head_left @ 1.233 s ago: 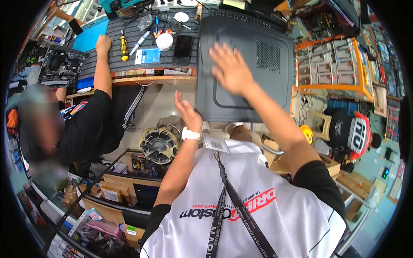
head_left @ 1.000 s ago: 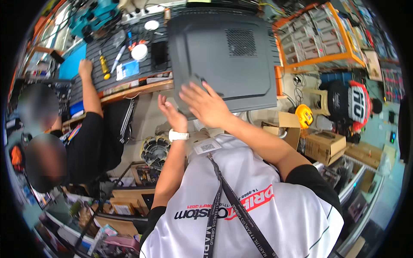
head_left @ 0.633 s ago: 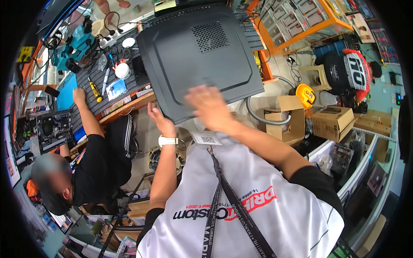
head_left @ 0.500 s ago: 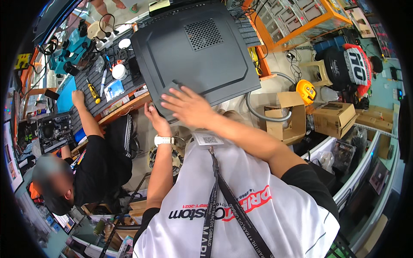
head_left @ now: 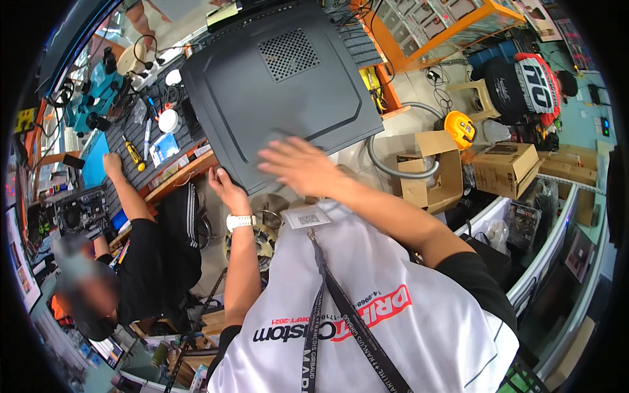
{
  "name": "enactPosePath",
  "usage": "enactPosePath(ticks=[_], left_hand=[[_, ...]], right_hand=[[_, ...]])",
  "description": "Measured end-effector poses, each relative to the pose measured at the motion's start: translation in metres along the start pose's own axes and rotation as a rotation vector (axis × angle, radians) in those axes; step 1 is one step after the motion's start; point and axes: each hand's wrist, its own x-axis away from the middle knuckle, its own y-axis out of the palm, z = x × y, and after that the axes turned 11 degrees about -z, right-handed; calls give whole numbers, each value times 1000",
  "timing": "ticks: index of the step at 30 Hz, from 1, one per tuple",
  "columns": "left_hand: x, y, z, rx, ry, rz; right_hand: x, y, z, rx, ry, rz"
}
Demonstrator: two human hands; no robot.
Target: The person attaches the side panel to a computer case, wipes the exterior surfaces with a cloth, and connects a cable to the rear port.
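A black computer case lies on the workbench with a flat side up and a square vent of round holes near its far edge. My left hand, with a white watch on the wrist, is closed at the case's near left corner; part of its grip is hidden. Over the near part of the panel is my right hand, its fingers long and flat and smeared by motion. Beneath and ahead of those fingers shows a dark grey cloth, blurred and hard to make out against the panel.
Left of the case lie a yellow screwdriver, a white tub and a blue mat. A co-worker sits at the left. Open cardboard boxes, a grey hose and a yellow vacuum cleaner stand at the right.
The whole view has shifted, so the case sits farther left in the picture. My right hand has moved rightward over the panel, the cloth with it. My left hand stays at the corner.
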Motion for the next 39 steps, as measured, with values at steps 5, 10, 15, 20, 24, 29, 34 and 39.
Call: enactPosePath(ticks=[5, 10, 15, 20, 24, 29, 34, 39], left_hand=[[1, 3, -4, 52, -35, 24], [-1, 3, -10, -15, 43, 44], [-2, 1, -12, -36, 27, 44], [3, 3, -11, -151, 39, 56], [5, 1, -3, -270, 9, 76], [7, 0, 6, -271, 6, 129], [9, 4, 6, -191, 77, 206], [7, 2, 8, -202, 63, 192]], right_hand=[[85, -34, 134, 18, 608, 173], [57, -28, 104, -11, 819, 322], [104, -14, 74, 91, 734, 139], [18, -42, 217, 10, 556, 323], [-38, -62, 225, -298, 502, 357], [51, -41, 99, 194, 701, 47], [-3, -65, 153, 231, 295, 33], [-232, -86, 194, 369, 294, -86]])
